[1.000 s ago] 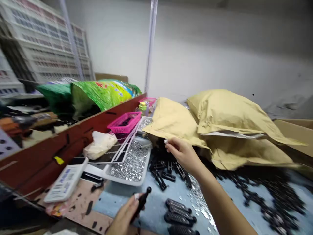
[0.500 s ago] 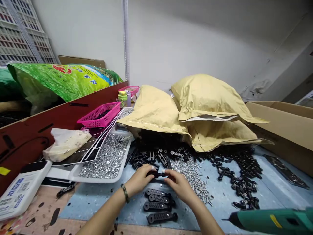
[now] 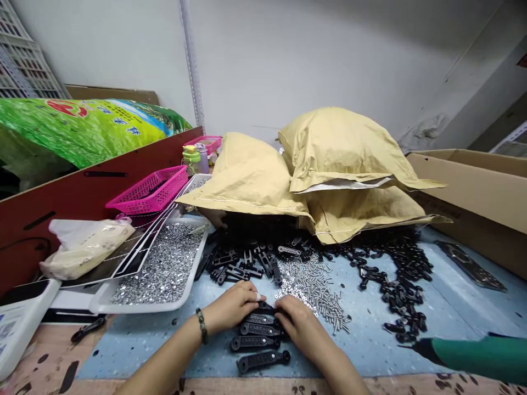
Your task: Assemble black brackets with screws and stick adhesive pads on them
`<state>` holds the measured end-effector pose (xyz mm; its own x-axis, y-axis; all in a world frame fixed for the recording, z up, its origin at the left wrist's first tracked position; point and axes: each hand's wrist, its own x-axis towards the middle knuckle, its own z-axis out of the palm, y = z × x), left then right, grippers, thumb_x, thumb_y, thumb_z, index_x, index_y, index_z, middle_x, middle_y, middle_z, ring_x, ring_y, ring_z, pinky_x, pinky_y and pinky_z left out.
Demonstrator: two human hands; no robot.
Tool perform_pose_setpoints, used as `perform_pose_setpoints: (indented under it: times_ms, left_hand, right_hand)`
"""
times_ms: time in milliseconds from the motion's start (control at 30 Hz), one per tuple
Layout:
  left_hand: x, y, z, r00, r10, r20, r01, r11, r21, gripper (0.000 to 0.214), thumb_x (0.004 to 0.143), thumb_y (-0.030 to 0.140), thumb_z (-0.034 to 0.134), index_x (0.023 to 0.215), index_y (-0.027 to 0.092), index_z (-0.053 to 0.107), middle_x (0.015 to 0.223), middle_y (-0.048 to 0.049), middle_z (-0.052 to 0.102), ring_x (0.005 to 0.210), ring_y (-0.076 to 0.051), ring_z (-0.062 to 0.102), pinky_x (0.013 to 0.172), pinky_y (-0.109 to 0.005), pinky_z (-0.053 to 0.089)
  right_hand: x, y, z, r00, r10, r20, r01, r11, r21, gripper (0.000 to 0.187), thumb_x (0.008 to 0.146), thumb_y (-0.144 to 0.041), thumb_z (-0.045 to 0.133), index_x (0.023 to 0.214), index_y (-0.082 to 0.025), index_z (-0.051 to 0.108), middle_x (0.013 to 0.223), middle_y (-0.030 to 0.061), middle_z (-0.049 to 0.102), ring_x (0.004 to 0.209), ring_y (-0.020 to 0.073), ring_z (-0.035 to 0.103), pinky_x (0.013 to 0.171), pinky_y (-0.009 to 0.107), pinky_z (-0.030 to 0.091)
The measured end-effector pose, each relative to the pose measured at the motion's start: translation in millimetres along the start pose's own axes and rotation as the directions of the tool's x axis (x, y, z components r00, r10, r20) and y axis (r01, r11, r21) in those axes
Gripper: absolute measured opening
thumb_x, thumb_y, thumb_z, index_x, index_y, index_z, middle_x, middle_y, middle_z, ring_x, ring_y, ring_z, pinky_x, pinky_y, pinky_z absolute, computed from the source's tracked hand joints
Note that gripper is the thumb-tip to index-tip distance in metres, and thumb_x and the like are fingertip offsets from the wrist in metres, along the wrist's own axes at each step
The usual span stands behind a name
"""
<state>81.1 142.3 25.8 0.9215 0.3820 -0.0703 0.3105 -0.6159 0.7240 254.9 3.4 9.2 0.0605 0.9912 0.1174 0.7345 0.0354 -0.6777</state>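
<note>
My left hand and my right hand meet over a row of black perforated bars on a blue mat. Between my fingertips sits the uppermost black bar, partly hidden by both hands. A lone bar lies nearest me. Just beyond my right hand spreads a scatter of silver screws. A heap of black parts lies behind my left hand.
A white tray of silver nuts stands left, and black chain-like pieces trail right. A green power screwdriver lies at lower right. Kraft paper bags, a pink basket and a cardboard box stand behind.
The view has swung level and back from the shelf. My hands have come together, my right hand dropping from the bags to the bars. The black piece now sits lower, against the row.
</note>
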Motion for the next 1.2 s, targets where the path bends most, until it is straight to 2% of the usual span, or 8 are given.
perform_pose_setpoints:
  times_ms: [233, 367, 467, 567, 667, 767, 967, 1200]
  left_hand:
    - [3, 0, -0.7, 1.0, -0.012, 0.019, 0.013, 1.0, -0.021, 0.025, 0.088, 0.022, 0.05, 0.103, 0.025, 0.071, 0.094, -0.0028, 0.062, 0.095, -0.019, 0.055, 0.088, -0.027, 0.04]
    - [3, -2, -0.8, 1.0, -0.022, 0.001, 0.022, 1.0, -0.021, 0.025, 0.089, 0.023, 0.05, 0.103, 0.024, 0.07, 0.096, -0.0035, 0.063, 0.097, -0.02, 0.056, 0.09, -0.027, 0.04]
    - [3, -3, 1.1, 1.0, -0.024, -0.014, 0.024, 1.0, -0.011, 0.024, 0.089, 0.023, 0.05, 0.101, 0.023, 0.07, 0.096, -0.0032, 0.063, 0.097, -0.019, 0.055, 0.089, -0.027, 0.04]
    - [3, -2, 3.2, 0.999, -0.031, -0.042, 0.032, 1.0, 0.002, 0.024, 0.09, 0.024, 0.047, 0.1, 0.022, 0.069, 0.095, -0.0041, 0.062, 0.097, -0.02, 0.055, 0.089, -0.028, 0.04]
    - [2, -1, 2.5, 0.997, -0.039, -0.069, 0.039, 0.999, 0.005, 0.027, 0.091, 0.023, 0.045, 0.103, 0.02, 0.068, 0.097, -0.0053, 0.062, 0.098, -0.02, 0.056, 0.089, -0.028, 0.041]
    - [1, -1, -2.0, 0.997, -0.039, -0.074, 0.039, 0.999, 0.008, 0.027, 0.091, 0.022, 0.044, 0.105, 0.02, 0.067, 0.099, -0.0053, 0.062, 0.098, -0.02, 0.057, 0.089, -0.028, 0.041]
    - [2, -3, -8.3, 0.999, -0.032, -0.041, 0.034, 0.998, 0.048, 0.024, 0.09, 0.021, 0.047, 0.102, 0.02, 0.067, 0.095, -0.0044, 0.062, 0.094, -0.019, 0.058, 0.086, -0.027, 0.043]
    - [3, -7, -2.5, 1.0, -0.011, -0.025, 0.014, 0.994, 0.113, 0.019, 0.089, 0.021, 0.051, 0.096, 0.021, 0.069, 0.09, -0.003, 0.062, 0.09, -0.02, 0.057, 0.084, -0.028, 0.042]
  right_hand:
    - [-1, -3, -4, 1.0, -0.003, 0.012, 0.005, 0.994, -0.107, 0.015, 0.087, -0.013, 0.049, 0.093, -0.023, 0.059, 0.091, 0.0023, 0.061, 0.087, 0.0181, 0.057, 0.075, 0.028, 0.044]
    - [15, -7, -13, 0.998, -0.055, -0.015, 0.047, 0.943, -0.33, 0.017, 0.094, -0.019, 0.044, 0.097, -0.022, 0.061, 0.097, 0.003, 0.06, 0.092, 0.0153, 0.055, 0.08, 0.024, 0.043]
    - [37, -9, -17, 0.997, -0.047, -0.067, 0.011, 0.89, -0.455, 0.02, 0.093, -0.018, 0.045, 0.098, -0.022, 0.064, 0.102, 0.006, 0.058, 0.096, 0.0194, 0.052, 0.081, 0.029, 0.042]
    - [55, -8, -15, 0.996, -0.007, -0.093, -0.043, 0.851, -0.523, 0.017, 0.088, -0.017, 0.051, 0.082, -0.02, 0.067, 0.095, 0.0086, 0.058, 0.091, 0.0239, 0.05, 0.077, 0.034, 0.04]
    - [64, -6, -8, 0.991, 0.025, -0.13, -0.094, 0.82, -0.565, 0.013, 0.085, -0.022, 0.057, 0.079, -0.018, 0.068, 0.095, 0.0112, 0.057, 0.092, 0.0272, 0.049, 0.077, 0.038, 0.04]
    - [70, -3, -1, 0.987, 0.041, -0.153, -0.123, 0.807, -0.578, 0.011, 0.084, -0.022, 0.058, 0.079, -0.018, 0.068, 0.096, 0.0112, 0.057, 0.094, 0.0277, 0.049, 0.077, 0.038, 0.038]
    - [77, -1, 10, 0.988, 0.018, -0.155, -0.099, 0.838, -0.536, 0.023, 0.085, -0.01, 0.048, 0.074, -0.019, 0.066, 0.093, 0.009, 0.059, 0.09, 0.0245, 0.05, 0.074, 0.035, 0.037]
    - [67, -8, -7, 0.982, -0.037, -0.183, -0.024, 0.947, -0.321, 0.011, 0.083, -0.014, 0.052, 0.081, -0.02, 0.06, 0.088, 0.0049, 0.062, 0.087, 0.0213, 0.055, 0.078, 0.033, 0.04]
